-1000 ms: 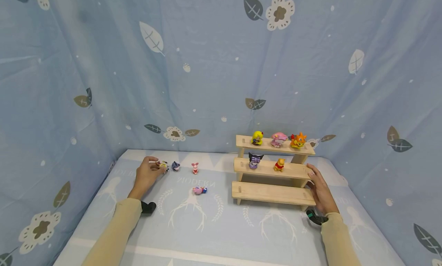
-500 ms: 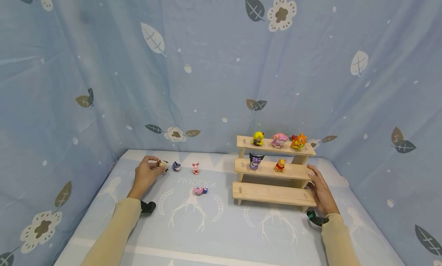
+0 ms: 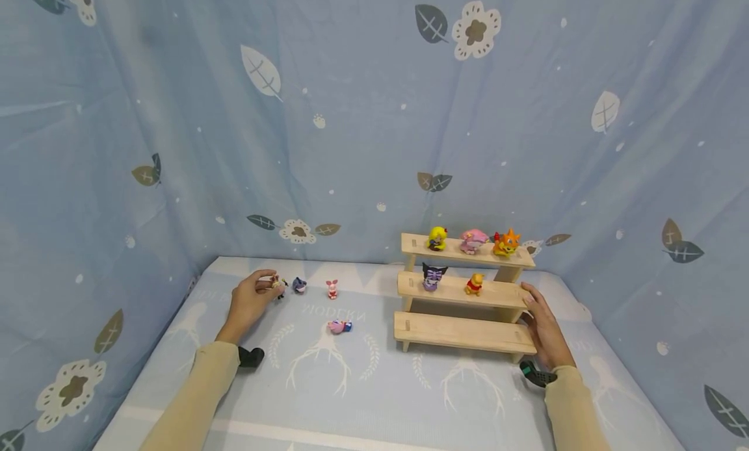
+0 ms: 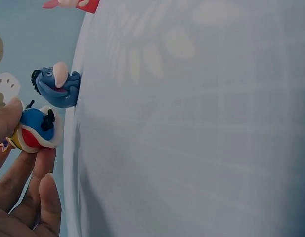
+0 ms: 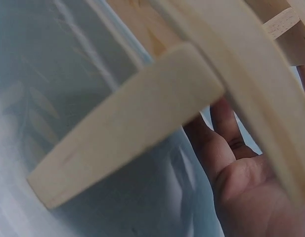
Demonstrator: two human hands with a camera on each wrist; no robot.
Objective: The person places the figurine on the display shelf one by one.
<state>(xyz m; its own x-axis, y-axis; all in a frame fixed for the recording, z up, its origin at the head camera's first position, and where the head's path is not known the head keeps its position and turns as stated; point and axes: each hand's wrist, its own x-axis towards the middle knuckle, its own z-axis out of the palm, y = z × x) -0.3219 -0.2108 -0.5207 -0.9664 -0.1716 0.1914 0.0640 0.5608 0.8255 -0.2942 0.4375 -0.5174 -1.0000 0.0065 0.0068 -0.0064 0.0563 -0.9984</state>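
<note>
My left hand [image 3: 248, 303] pinches a small toy figurine [image 4: 37, 126] between thumb and fingers at the table's far left. It shows blue, red, yellow and white parts with black feet toward the left wrist camera. Beside it on the table sits a blue donkey figurine [image 3: 299, 285], apart from the fingers. My right hand [image 3: 547, 327] grips the right end of a three-tier wooden display shelf [image 3: 462, 334], its fingers at the middle tier's end. In the right wrist view, the shelf's wooden boards hide part of that hand [image 5: 251, 192].
A pink piglet figurine [image 3: 332, 290] stands right of the donkey, and a pink-and-blue figurine [image 3: 339, 327] lies nearer. The top tier bears yellow-haired [image 3: 437, 239], pink [image 3: 473, 241] and orange [image 3: 506, 243] figurines. A purple-and-black figurine [image 3: 432, 277] and a yellow bear [image 3: 474, 284] stand on the middle tier.
The figurine in my left fingers has turned, and that hand has shifted only slightly. My right hand stays at the shelf's end. The head view has tilted up a little.
</note>
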